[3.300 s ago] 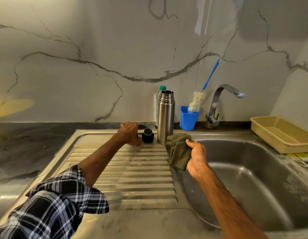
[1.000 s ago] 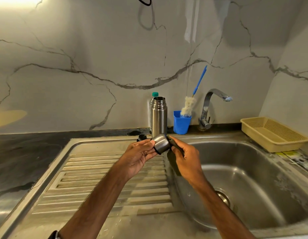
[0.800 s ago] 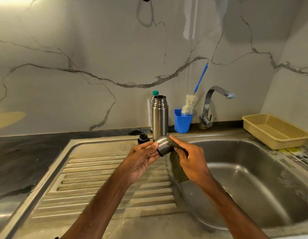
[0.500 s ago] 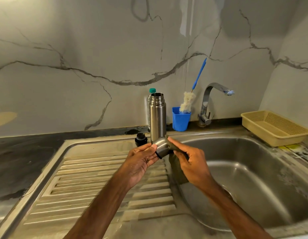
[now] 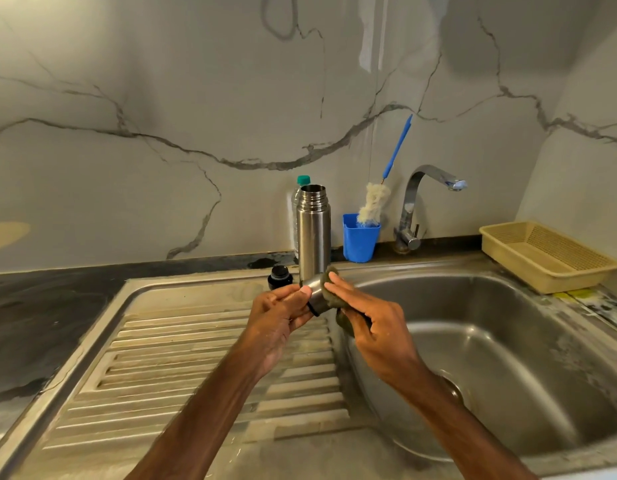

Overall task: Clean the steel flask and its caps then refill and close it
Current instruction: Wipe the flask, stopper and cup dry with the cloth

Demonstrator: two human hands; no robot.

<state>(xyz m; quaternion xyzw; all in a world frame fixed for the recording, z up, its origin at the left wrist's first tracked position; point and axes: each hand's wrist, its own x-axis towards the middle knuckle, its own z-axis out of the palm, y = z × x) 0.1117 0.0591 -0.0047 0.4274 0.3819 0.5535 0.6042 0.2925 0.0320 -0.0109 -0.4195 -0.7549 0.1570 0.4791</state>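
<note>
The steel flask (image 5: 313, 233) stands uncapped and upright at the back of the drainboard. A small black inner cap (image 5: 280, 277) sits just left of its base. My left hand (image 5: 281, 311) grips the steel outer cap (image 5: 316, 295), tilted on its side above the drainboard's right edge. My right hand (image 5: 371, 318) holds a green scrub cloth (image 5: 334, 297) and presses it against the cap's closed end; most of the cloth is hidden under my fingers.
A clear bottle with a green top (image 5: 297, 202) stands behind the flask. A blue cup (image 5: 359, 239) holds a blue-handled bottle brush (image 5: 374, 202). The tap (image 5: 424, 199) arches over the sink basin (image 5: 501, 341). A beige basket (image 5: 546, 254) sits at the right. The ribbed drainboard (image 5: 182, 368) lies left.
My left hand picked the steel cap up from the drainboard and brought it to the cloth in my right hand. Since half a second ago the cloth has moved up over the cap's end.
</note>
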